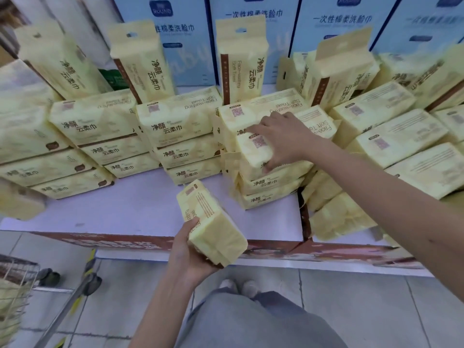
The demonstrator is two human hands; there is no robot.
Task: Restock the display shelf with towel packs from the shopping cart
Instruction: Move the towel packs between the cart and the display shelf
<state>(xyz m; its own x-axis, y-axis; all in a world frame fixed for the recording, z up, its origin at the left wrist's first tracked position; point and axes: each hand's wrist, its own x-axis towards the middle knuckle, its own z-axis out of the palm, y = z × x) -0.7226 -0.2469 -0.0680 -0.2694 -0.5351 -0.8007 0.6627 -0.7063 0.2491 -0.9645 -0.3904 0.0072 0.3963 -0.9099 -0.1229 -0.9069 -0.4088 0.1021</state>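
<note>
The right hand (283, 138) is clamping a towel pack (253, 150) atop the middle stack (266, 184); the left hand (188, 251) is gripping a second pack (217, 229), nearer, from beneath.

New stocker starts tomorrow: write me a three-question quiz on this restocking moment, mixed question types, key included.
1. True or false: the left hand is empty.
2. The right hand grips a pack lying on: A the floor, B a stack on the shelf, C a chair.
3. Fill in: the shopping cart stands on the person's ___ side.
Key: 1 false, it holds a towel pack; 2 B; 3 left.
</note>
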